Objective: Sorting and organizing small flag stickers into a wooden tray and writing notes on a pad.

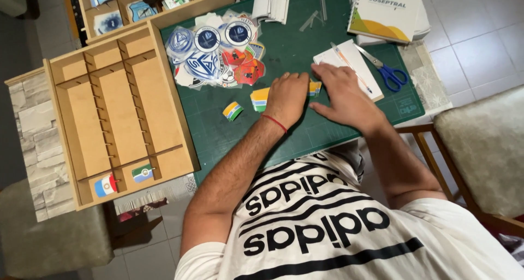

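Striped paper strip (261, 98): yellow, green and light-blue bands. Lies flat on the green cutting mat (305, 132), running left to right. Middle hidden under both hands; left end and a small right end visible. A smaller matching piece (232, 110) lies just left, apart, tilted.

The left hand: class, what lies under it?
The left hand presses a yellow, green and blue striped piece onto the green cutting mat; the piece's middle is hidden.
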